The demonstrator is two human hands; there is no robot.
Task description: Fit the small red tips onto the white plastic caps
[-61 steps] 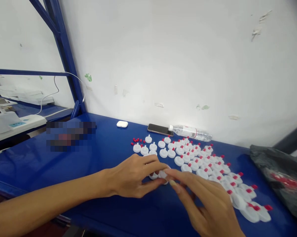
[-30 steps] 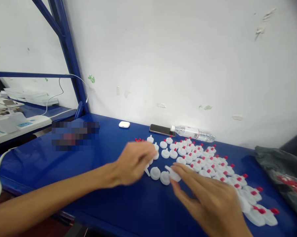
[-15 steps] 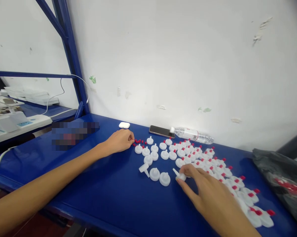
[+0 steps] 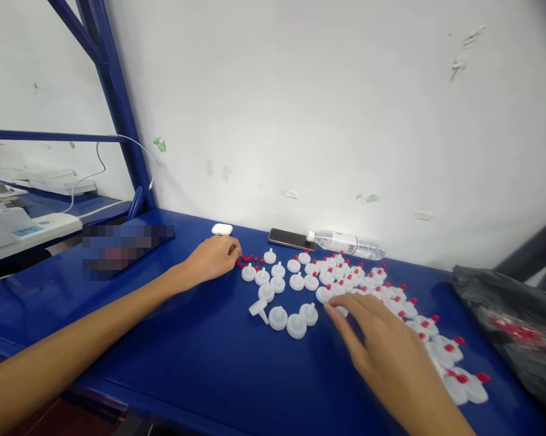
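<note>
My left hand [image 4: 213,257] rests on the blue table with its fingers pinched at the edge of the small red caps [image 4: 251,259]; whatever they hold is too small to make out. To the right, my right hand [image 4: 376,330] has thumb and forefinger apart beside a white nozzle lid [image 4: 308,313] that stands on the table. Several uncapped white lids [image 4: 296,326] stand between the hands. Many white lids with red tips [image 4: 388,290] spread behind and to the right of my right hand, which hides some of them.
A phone [image 4: 291,238] and a clear bottle [image 4: 345,243] lie by the wall, with a white case [image 4: 221,229] farther left. A dark plastic bag [image 4: 511,327] is at the right. A power strip [image 4: 37,233] is at the far left.
My right hand has let go of a white nozzle lid, which now stands upright beside the other uncapped ones. The view has shifted slightly. My left hand stays by the red caps.
</note>
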